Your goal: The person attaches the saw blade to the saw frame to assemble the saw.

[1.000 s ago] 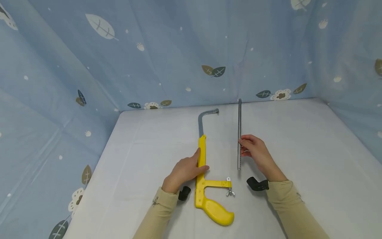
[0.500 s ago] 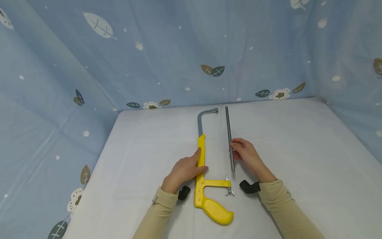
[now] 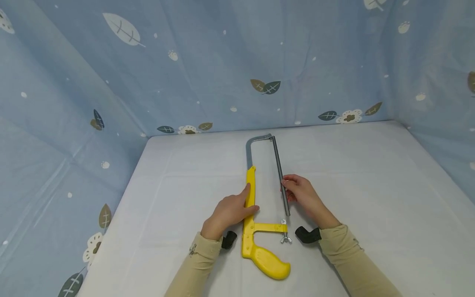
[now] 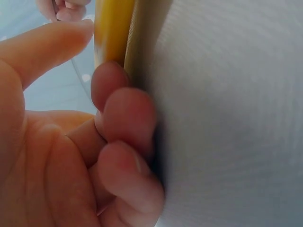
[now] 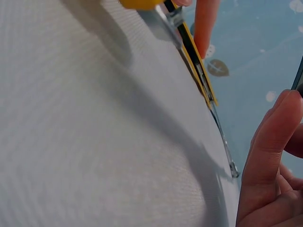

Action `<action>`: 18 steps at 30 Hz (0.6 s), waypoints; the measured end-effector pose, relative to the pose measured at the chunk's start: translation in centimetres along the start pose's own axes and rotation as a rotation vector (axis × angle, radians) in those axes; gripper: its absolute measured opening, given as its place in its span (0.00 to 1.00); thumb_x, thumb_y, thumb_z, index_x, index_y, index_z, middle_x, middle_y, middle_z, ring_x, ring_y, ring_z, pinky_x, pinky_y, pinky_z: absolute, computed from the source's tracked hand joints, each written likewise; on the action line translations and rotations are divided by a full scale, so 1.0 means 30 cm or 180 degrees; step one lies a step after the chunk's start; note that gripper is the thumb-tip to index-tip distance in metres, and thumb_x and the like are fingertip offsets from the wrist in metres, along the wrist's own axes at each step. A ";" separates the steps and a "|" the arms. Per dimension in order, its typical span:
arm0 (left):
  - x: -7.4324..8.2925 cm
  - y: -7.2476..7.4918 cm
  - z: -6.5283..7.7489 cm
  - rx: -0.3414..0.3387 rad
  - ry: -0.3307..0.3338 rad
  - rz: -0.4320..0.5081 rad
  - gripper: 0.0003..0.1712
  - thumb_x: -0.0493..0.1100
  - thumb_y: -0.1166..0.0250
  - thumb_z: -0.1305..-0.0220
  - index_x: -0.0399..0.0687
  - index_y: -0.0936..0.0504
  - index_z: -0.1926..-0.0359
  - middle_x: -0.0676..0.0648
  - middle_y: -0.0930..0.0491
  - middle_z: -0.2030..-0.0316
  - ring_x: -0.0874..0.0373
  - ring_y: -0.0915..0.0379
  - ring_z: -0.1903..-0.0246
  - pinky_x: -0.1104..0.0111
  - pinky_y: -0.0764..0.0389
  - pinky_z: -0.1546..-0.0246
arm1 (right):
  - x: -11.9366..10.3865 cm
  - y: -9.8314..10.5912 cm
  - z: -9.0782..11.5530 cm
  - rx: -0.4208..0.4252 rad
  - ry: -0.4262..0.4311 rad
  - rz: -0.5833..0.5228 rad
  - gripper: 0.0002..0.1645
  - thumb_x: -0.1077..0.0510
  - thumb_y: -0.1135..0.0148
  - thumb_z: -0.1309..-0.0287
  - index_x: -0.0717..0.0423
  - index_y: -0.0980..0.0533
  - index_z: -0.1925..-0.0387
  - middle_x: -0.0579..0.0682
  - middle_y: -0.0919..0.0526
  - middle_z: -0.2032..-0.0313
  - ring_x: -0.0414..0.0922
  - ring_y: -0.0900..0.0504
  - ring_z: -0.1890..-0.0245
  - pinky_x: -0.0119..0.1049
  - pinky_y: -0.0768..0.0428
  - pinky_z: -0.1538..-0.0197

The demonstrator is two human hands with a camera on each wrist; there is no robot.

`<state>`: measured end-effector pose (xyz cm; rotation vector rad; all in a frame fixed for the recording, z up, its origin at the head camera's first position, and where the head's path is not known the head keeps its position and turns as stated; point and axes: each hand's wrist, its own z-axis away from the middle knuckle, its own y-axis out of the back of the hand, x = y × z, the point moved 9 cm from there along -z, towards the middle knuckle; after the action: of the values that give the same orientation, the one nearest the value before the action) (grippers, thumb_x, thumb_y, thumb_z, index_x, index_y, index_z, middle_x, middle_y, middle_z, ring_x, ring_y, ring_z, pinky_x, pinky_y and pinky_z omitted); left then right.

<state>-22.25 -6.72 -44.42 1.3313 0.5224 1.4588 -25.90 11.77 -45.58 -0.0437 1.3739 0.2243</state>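
Observation:
A hacksaw frame (image 3: 250,177) lies on the white table in the head view, its yellow handle (image 3: 271,264) toward me and its grey bent arm (image 3: 249,154) pointing away. My left hand (image 3: 230,212) holds the yellow spine between thumb and curled fingers; the left wrist view shows the fingers (image 4: 130,118) against its underside. My right hand (image 3: 304,198) pinches a saw blade (image 3: 277,159) just right of the frame. The blade's far end is at the tip of the grey arm; whether they touch I cannot tell. Its near end lies above the lower blade holder with wing nut (image 3: 286,238).
A black strap-like piece (image 3: 308,235) sits by the right wrist, and another black piece (image 3: 229,240) by the left wrist. The white tabletop (image 3: 178,194) surrounds the saw. Blue patterned cloth (image 3: 222,74) hangs behind and along the sides.
My right hand has carried the blade leftward and slightly toward me, tilting its far end left to the frame's tip. The left hand and the frame have stayed in place.

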 end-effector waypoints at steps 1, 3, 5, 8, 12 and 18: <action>0.000 0.000 -0.001 0.0002 -0.0002 -0.0004 0.45 0.63 0.46 0.43 0.50 0.53 0.31 0.52 0.31 0.81 0.58 0.33 0.75 0.66 0.33 0.68 | 0.000 -0.002 -0.001 -0.0006 0.0005 0.0004 0.22 0.56 0.50 0.39 0.66 0.34 0.48 0.53 0.26 0.68 0.41 0.29 0.77 0.32 0.26 0.74; -0.002 -0.001 -0.002 0.0009 -0.0010 -0.0032 0.45 0.63 0.46 0.43 0.50 0.52 0.31 0.52 0.31 0.81 0.58 0.33 0.74 0.66 0.32 0.67 | 0.000 -0.005 -0.004 -0.0019 0.0019 0.0016 0.23 0.55 0.50 0.39 0.67 0.34 0.47 0.53 0.26 0.68 0.41 0.30 0.77 0.32 0.26 0.75; -0.002 -0.003 -0.004 0.0013 -0.0020 -0.0036 0.45 0.63 0.46 0.43 0.50 0.52 0.31 0.52 0.31 0.81 0.58 0.33 0.74 0.66 0.32 0.67 | -0.001 -0.006 -0.005 -0.0029 0.0033 0.0023 0.23 0.55 0.50 0.39 0.67 0.34 0.47 0.53 0.26 0.69 0.41 0.30 0.77 0.32 0.26 0.75; -0.003 -0.006 -0.005 0.0014 -0.0016 -0.0044 0.45 0.63 0.46 0.43 0.50 0.52 0.31 0.52 0.30 0.81 0.58 0.33 0.74 0.66 0.31 0.66 | 0.000 -0.008 -0.005 -0.0020 0.0012 -0.0001 0.22 0.56 0.49 0.39 0.66 0.33 0.48 0.53 0.26 0.69 0.41 0.30 0.78 0.31 0.27 0.75; -0.004 -0.006 -0.003 0.0018 -0.0003 -0.0046 0.45 0.63 0.46 0.43 0.50 0.52 0.31 0.52 0.31 0.81 0.58 0.33 0.74 0.66 0.32 0.67 | -0.001 -0.010 -0.003 -0.0027 0.0022 0.0008 0.22 0.56 0.49 0.39 0.65 0.33 0.48 0.53 0.26 0.70 0.40 0.30 0.80 0.32 0.27 0.76; 0.000 -0.002 -0.001 0.0034 -0.0034 -0.0052 0.45 0.62 0.46 0.43 0.49 0.52 0.31 0.52 0.31 0.82 0.58 0.33 0.76 0.67 0.33 0.69 | -0.005 -0.011 -0.006 -0.0035 0.0073 -0.0026 0.22 0.55 0.49 0.39 0.65 0.33 0.48 0.53 0.26 0.70 0.40 0.31 0.81 0.32 0.27 0.77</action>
<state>-22.27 -6.67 -44.48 1.3394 0.5338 1.4366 -26.05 11.39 -45.49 -0.0612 1.3951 0.2251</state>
